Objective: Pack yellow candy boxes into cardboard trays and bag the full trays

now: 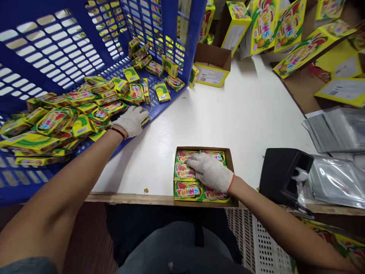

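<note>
My left hand [131, 121], in a white knit glove with a beaded bracelet at the wrist, is at the low front edge of a tilted blue plastic crate [99, 64]. Its fingers curl over a small yellow-green candy box [146, 121], mostly covered by the glove. Many similar candy boxes [54, 121] lie heaped in the crate. My right hand [210, 171], gloved too, rests palm down with fingers extended on the candy boxes in an open cardboard tray [205, 204]. Rows of "Twins" candy boxes [186, 190] lie face up there; the hand hides some of them.
An empty carton [212, 62] stands behind on the white table [216, 114]. Larger yellow display boxes [264, 28] line the back right. A black tape dispenser [282, 177] and clear plastic sleeves [338, 180] are to the right. The table's front edge [131, 198] runs before my body.
</note>
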A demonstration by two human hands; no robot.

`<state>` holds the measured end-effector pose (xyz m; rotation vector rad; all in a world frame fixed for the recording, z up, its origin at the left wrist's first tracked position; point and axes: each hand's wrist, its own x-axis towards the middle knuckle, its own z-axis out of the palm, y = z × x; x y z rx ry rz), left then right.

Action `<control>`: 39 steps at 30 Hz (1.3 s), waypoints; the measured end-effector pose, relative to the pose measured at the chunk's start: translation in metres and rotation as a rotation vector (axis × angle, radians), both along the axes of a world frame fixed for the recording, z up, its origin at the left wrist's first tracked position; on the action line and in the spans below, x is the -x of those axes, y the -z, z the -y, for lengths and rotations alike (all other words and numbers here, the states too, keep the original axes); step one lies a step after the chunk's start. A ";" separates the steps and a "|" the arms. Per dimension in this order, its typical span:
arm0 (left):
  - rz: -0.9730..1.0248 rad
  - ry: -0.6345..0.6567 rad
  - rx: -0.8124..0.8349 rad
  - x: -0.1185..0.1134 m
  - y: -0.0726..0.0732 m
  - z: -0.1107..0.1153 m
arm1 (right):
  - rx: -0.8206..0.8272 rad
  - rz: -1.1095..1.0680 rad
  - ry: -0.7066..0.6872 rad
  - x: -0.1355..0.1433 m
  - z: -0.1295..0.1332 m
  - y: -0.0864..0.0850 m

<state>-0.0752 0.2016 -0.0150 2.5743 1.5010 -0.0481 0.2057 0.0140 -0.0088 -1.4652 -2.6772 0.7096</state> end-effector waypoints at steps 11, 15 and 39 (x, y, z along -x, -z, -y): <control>0.685 -0.305 -0.233 0.007 0.003 0.079 | 0.036 -0.581 0.453 -0.015 -0.007 -0.016; 0.790 0.184 -0.097 -0.040 -0.039 0.136 | 0.271 -0.834 0.514 -0.008 -0.018 -0.026; 0.211 0.418 -0.191 -0.099 -0.016 0.147 | 0.017 -0.612 0.659 -0.012 -0.006 0.017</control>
